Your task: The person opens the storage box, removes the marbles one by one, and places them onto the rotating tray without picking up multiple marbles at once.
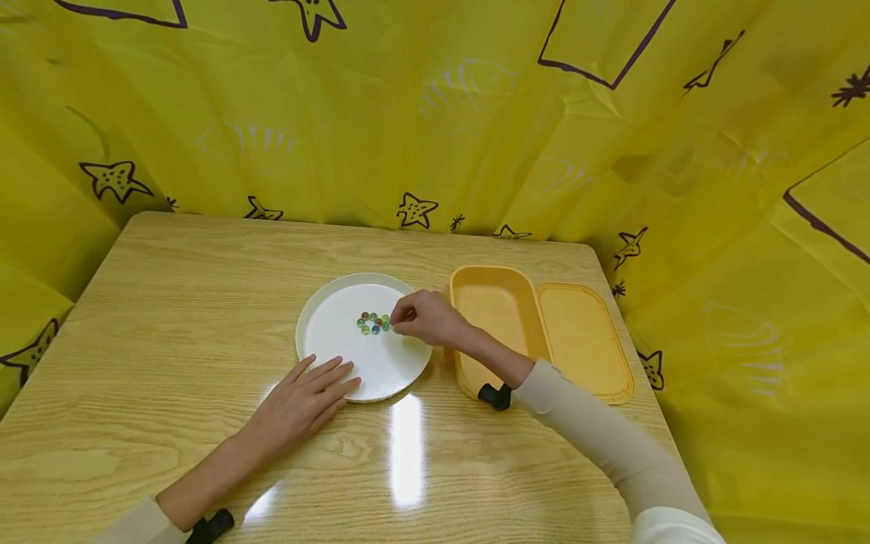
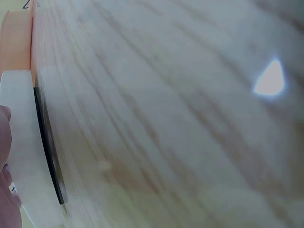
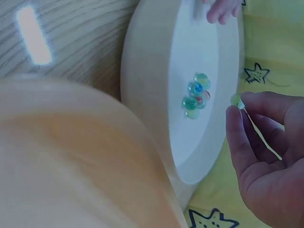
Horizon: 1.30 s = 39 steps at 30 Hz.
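A round white plate (image 1: 333,378) with a raised rim lies on the table. Near its middle several coloured glass marbles (image 1: 376,329) sit in a tight cluster, green, blue and reddish. My right hand (image 1: 430,319) is over the plate's right part, thumb and fingertips pinching a greenish marble (image 3: 235,99) just above the plate. My left hand (image 1: 292,408) rests with straight, spread fingers across the plate's near left rim. In the left wrist view, only part of that hand (image 2: 5,156) shows, beside the plate's white side (image 2: 26,137).
An orange rectangular container (image 1: 489,283) stands right of the plate, under my right forearm. Its flat orange lid (image 1: 587,340) lies beside it on the right. The wooden table (image 1: 170,317) reaches a yellow curtain (image 1: 340,151) printed with dark stars at the back and sides.
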### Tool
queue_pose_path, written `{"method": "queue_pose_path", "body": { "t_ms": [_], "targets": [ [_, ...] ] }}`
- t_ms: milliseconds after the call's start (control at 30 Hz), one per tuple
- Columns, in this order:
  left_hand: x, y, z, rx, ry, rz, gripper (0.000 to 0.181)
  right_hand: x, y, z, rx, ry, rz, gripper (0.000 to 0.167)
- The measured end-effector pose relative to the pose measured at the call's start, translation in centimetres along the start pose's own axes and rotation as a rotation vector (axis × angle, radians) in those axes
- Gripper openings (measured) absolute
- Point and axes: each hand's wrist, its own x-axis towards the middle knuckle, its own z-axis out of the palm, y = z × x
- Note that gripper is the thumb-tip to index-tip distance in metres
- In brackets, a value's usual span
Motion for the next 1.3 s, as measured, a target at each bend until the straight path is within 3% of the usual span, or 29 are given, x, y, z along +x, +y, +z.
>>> {"method": "queue_pose_path", "body": {
  "t_ms": [300,667,1300],
  "targets": [
    [0.0,0.1,0.0,-0.003,0.001,0.001,0.053,1.0,0.2,2.2,-0.029,-0.008,0.019,0.004],
    [0.0,0.0,0.0,0.005,0.0,-0.003,0.054,1.3,0.5,3.9,-0.072,0.06,-0.014,0.007],
    [0.0,-0.1,0.0,0.003,-0.01,-0.006,0.053,1.5,1.0,5.3,-0.094,0.103,-0.039,0.011]
  ]
}}
